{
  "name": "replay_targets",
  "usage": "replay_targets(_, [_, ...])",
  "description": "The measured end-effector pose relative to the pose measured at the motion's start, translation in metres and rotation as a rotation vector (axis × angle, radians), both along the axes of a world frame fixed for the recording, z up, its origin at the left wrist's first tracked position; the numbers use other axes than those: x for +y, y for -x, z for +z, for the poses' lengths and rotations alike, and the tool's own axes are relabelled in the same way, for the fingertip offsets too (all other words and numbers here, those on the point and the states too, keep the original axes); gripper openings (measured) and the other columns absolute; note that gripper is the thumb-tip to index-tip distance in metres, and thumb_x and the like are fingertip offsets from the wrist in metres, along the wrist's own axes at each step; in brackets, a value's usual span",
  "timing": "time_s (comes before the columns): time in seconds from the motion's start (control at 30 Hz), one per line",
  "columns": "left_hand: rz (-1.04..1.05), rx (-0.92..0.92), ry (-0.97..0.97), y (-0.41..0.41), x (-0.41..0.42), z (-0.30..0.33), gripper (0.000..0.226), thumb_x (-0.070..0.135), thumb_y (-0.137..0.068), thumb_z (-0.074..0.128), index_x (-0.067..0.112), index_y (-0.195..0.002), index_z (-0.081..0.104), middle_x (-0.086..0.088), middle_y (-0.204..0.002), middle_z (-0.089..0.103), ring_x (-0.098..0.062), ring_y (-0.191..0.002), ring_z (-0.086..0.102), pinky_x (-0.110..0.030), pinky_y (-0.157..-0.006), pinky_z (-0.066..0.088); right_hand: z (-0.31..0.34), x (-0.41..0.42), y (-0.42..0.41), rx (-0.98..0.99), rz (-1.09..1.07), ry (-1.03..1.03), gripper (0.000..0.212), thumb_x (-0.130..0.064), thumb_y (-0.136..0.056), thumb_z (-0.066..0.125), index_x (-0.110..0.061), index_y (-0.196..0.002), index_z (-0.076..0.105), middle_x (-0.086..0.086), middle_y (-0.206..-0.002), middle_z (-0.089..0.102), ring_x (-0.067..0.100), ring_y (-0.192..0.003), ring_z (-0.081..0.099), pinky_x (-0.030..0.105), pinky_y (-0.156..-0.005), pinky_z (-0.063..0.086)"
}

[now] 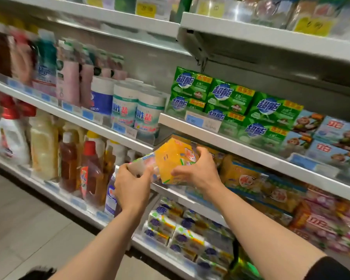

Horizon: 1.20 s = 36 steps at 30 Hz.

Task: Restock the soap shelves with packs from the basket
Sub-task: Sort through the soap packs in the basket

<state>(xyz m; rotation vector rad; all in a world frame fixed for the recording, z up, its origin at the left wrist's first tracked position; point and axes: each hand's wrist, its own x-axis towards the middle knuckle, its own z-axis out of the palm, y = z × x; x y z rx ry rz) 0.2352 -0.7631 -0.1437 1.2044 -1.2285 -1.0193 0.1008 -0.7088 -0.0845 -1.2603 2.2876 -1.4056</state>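
Both my hands hold one yellow soap pack [171,158] in clear printed wrap, tilted, in front of the middle shelf's left end. My left hand [132,186] grips its pale near-left end. My right hand [196,170] curls over its right side. Behind it on that shelf lie more yellow soap packs [249,178]. Green soap packs [230,98] are stacked on the shelf above. White-and-yellow soap bars [182,229] fill the shelf below. The basket is out of view.
The shelf unit to the left holds detergent bottles [69,162], a white jug [10,138] and white canisters [133,110]. Light blue packs [335,138] and pink packs [331,219] sit to the right. Shelf edge [251,150] carries price tags. Tiled floor [28,219] lies lower left.
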Motion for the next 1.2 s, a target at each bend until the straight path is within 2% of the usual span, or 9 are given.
replay_targets(0.2, [0.031, 0.014, 0.036, -0.015, -0.042, 0.001, 0.065, 0.053, -0.068, 0.068, 0.010, -0.115, 0.060, -0.010, -0.112, 0.066, -0.033, -0.104, 0.060, -0.047, -0.093, 0.046, 0.012, -0.038, 0.007, 0.023, -0.307, 0.181, 0.071, -0.038, -0.056, 0.087, -0.014, -0.100, 0.037, 0.004, -0.107, 0.045, 0.022, -0.098, 0.046, 0.033, -0.078, 0.040])
replay_targets(0.37, [0.017, 0.032, 0.058, -0.034, -0.057, -0.007, 0.062, 0.058, -0.066, 0.068, 0.017, -0.113, 0.061, -0.003, -0.105, 0.068, -0.027, -0.096, 0.064, -0.051, -0.087, 0.052, -0.004, -0.064, -0.008, 0.111, -0.461, 0.368, 0.064, -0.039, -0.061, 0.085, -0.014, -0.091, 0.035, -0.001, -0.096, 0.040, 0.021, -0.085, 0.043, 0.040, -0.075, 0.041])
replay_targets(0.6, [-0.055, -0.017, 0.047, -0.032, -0.062, -0.025, 0.058, 0.070, -0.059, 0.060, 0.028, -0.098, 0.061, 0.004, -0.096, 0.068, -0.023, -0.090, 0.065, -0.049, -0.080, 0.055, -0.017, -0.086, -0.003, 0.342, -0.370, 0.247, 0.045, -0.059, -0.073, 0.071, -0.019, -0.081, 0.052, -0.001, -0.091, 0.061, 0.022, -0.088, 0.049, 0.033, -0.069, 0.039])
replay_targets(0.77, [-0.051, -0.086, -0.011, -0.028, -0.063, -0.032, 0.039, 0.043, -0.078, 0.073, 0.018, -0.106, 0.062, 0.000, -0.101, 0.066, -0.024, -0.093, 0.062, -0.046, -0.087, 0.050, -0.022, -0.066, 0.017, 0.380, -0.031, 0.165, 0.045, -0.048, -0.064, 0.082, -0.016, -0.072, 0.052, 0.000, -0.093, 0.062, 0.023, -0.097, 0.057, 0.036, -0.079, 0.047])
replay_targets(0.83, [-0.032, 0.010, -0.078, -0.025, -0.064, -0.034, 0.020, 0.035, -0.079, 0.064, 0.026, -0.097, 0.065, 0.000, -0.095, 0.069, -0.024, -0.089, 0.065, -0.047, -0.085, 0.053, -0.032, -0.061, 0.019, 0.468, 0.145, 0.016, 0.039, -0.036, -0.065, 0.086, -0.009, -0.080, 0.062, 0.006, -0.129, 0.055, 0.023, -0.126, 0.044, 0.033, -0.103, 0.036])
replay_targets(0.9, [0.004, 0.211, -0.153, -0.018, -0.064, -0.033, 0.024, 0.011, -0.081, 0.051, 0.025, -0.089, 0.069, -0.001, -0.085, 0.069, -0.024, -0.083, 0.067, -0.042, -0.081, 0.057, -0.052, -0.055, 0.016, 0.602, 0.300, -0.176, 0.058, -0.034, -0.069, 0.083, -0.008, -0.117, 0.062, 0.007, -0.148, 0.038, 0.022, -0.140, 0.026, 0.038, -0.116, 0.025])
replay_targets(1.03, [-0.212, 0.427, -0.280, 0.002, -0.056, -0.038, 0.033, -0.016, -0.086, 0.040, -0.004, -0.110, 0.060, -0.013, -0.083, 0.066, -0.022, -0.073, 0.066, -0.026, -0.066, 0.057, -0.087, -0.058, 0.005, 1.026, 0.230, -0.286, 0.069, -0.051, -0.077, 0.071, -0.017, -0.134, 0.052, 0.008, -0.147, 0.041, 0.038, -0.141, 0.026, 0.054, -0.106, 0.039])
replay_targets(1.13, [-0.408, 0.211, -0.238, 0.017, -0.051, -0.061, 0.039, 0.002, -0.078, 0.067, 0.006, -0.116, 0.062, -0.007, -0.094, 0.070, -0.023, -0.090, 0.069, -0.041, -0.085, 0.057, -0.080, -0.059, 0.006, 0.997, 0.058, -0.455, 0.092, -0.068, -0.073, 0.063, -0.031, -0.149, 0.025, 0.010, -0.149, 0.033, 0.033, -0.132, 0.035, 0.053, -0.103, 0.031])
replay_targets(1.2, [-0.400, 0.031, -0.171, 0.024, -0.049, -0.062, 0.052, 0.009, -0.069, 0.071, 0.016, -0.119, 0.062, -0.004, -0.099, 0.067, -0.020, -0.093, 0.066, -0.043, -0.088, 0.055, -0.077, -0.058, 0.012, 0.962, 0.069, -0.446, 0.093, -0.068, -0.071, 0.064, -0.032, -0.148, 0.024, 0.005, -0.138, 0.045, 0.027, -0.121, 0.044, 0.045, -0.097, 0.034])
